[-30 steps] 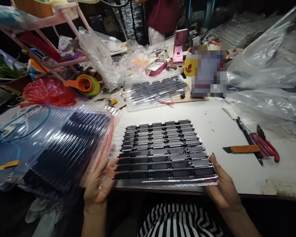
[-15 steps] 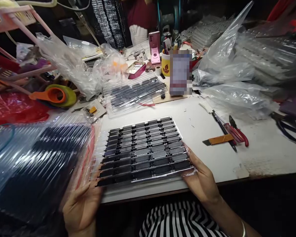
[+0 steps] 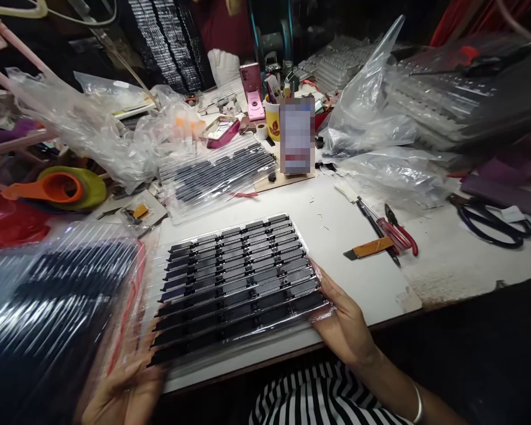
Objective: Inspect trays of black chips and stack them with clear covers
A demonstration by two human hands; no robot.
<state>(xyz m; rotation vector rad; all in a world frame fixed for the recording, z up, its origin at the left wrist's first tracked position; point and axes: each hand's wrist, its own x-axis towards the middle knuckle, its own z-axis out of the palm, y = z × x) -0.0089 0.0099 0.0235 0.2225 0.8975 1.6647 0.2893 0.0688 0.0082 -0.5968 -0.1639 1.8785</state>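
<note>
Pulled nearer since the earlier frame, the clear tray (image 3: 300, 238) with its black parts (image 3: 236, 287) hovers near the front of the tabletop (image 3: 366, 284), gripped at opposite sides by left hand (image 3: 124, 388) and right hand (image 3: 346, 323). Repositioning seems the step; the next move likely calls for a level hold.

The left hand (image 3: 126, 392) blurs at the bottom edge, its wrist cropped; the right hand's (image 3: 345, 319) fingertips are partly hidden under a clear plastic tray (image 3: 301, 239) of black components (image 3: 236, 288), markings too small to read. A tray stack (image 3: 48, 289) smears out of frame. Pixelation masks an upright panel (image 3: 297, 136); the top edge crops a co-worker (image 3: 228, 29).
</note>
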